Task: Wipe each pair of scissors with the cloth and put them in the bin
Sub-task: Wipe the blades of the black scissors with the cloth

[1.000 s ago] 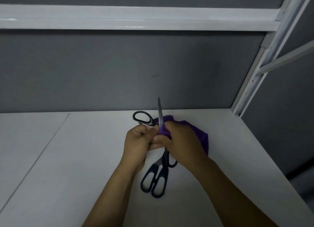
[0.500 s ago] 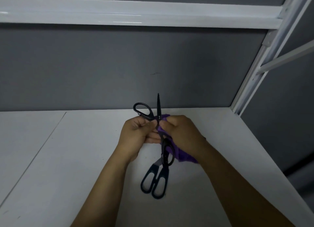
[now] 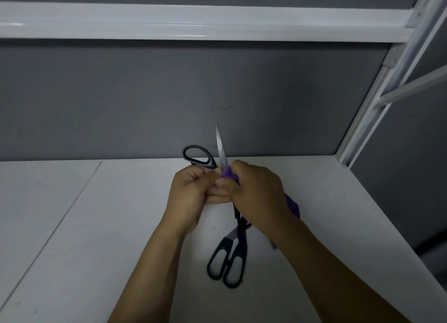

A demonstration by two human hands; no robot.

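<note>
My left hand grips a pair of black-handled scissors, spread apart, with one handle loop above my fist and one blade pointing up. My right hand pinches a purple cloth around the base of that blade; the rest of the cloth hangs under my right wrist. The other handle loop of these scissors pokes out below my right hand. A second pair of scissors with dark teal handles lies flat on the white table beneath my hands. No bin is in view.
A grey back wall stands behind the table, with a white shelf rail overhead. A white metal upright rises at the table's back right corner. The table's right edge runs diagonally toward me.
My right hand slid the cloth down the blade toward its base, so more bare blade shows above it. The cloth has bunched under my right wrist.
</note>
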